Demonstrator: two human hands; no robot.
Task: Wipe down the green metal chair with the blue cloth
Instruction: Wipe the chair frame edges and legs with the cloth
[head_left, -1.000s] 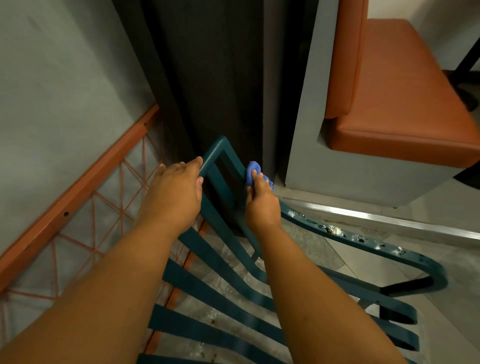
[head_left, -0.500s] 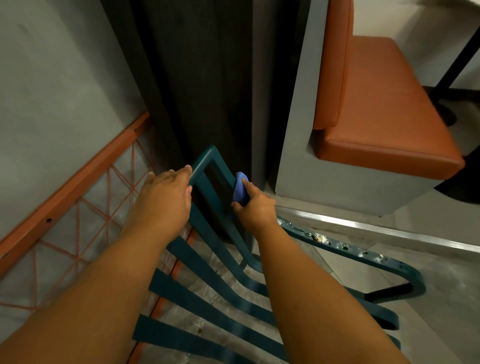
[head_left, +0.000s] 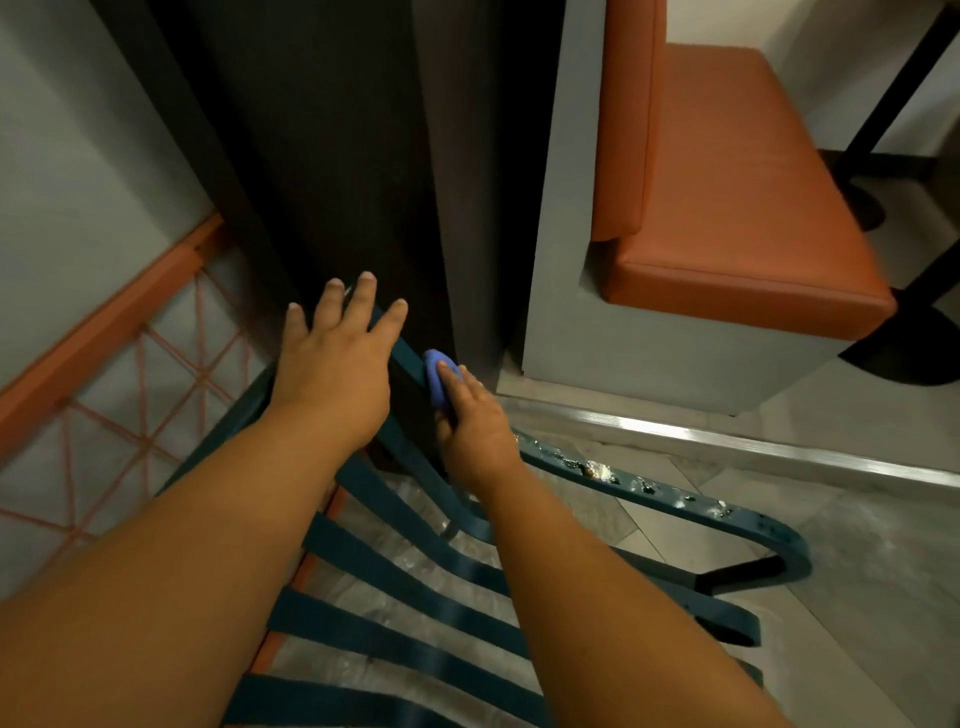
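Note:
The green metal chair (head_left: 395, 566) fills the lower middle of the head view, its slats running under my forearms and its chipped right armrest (head_left: 675, 499) curving away to the right. My left hand (head_left: 332, 364) lies over the top bar of the backrest with its fingers straight and spread. A small bunched blue cloth (head_left: 439, 376) sits against the right side of the backrest frame, and my right hand (head_left: 475, 421) presses it there with fingers on top and thumb underneath.
A dark panel (head_left: 332, 156) stands right behind the chair. An orange padded bench (head_left: 737, 197) on a grey base is at the right, with a metal floor strip (head_left: 727, 441) before it. An orange wire frame (head_left: 130, 374) leans along the left wall.
My left hand has let go of the top bar and spread its fingers flat over it. My right hand with the cloth has slid a little down the right side of the backrest.

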